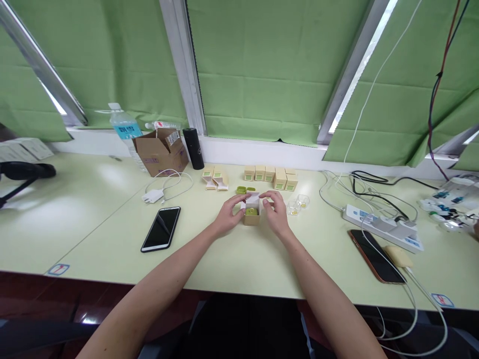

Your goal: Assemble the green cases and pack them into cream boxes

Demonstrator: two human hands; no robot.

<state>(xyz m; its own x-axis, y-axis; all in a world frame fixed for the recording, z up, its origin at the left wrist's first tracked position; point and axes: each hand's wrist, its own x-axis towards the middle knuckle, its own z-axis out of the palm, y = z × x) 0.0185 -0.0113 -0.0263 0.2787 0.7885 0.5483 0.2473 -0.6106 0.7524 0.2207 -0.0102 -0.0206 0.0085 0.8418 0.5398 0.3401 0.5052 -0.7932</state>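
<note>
A small cardboard box point(251, 221) stands in front of me with its white-lined top flaps raised. Inside it a green object point(252, 211) shows; its kind I cannot make out. My left hand point(229, 215) is at the box's left side, thumb and forefinger closed about the flap there. From the right, my right hand point(276, 211) has its thumb and forefinger bent onto the right flap and upper edge. Just behind the box lie small green pieces point(241, 190). Clear plastic cups point(294, 208) with yellowish bits sit to the right of my right hand.
Several closed small boxes point(280, 179) line the back, with open ones point(220, 179) left of them. A brown carton point(160, 152), water bottle point(125, 124) and black flask point(193, 148) stand behind. Phones lie left point(161, 229) and right point(376, 256), near a power strip point(381, 228) and cables.
</note>
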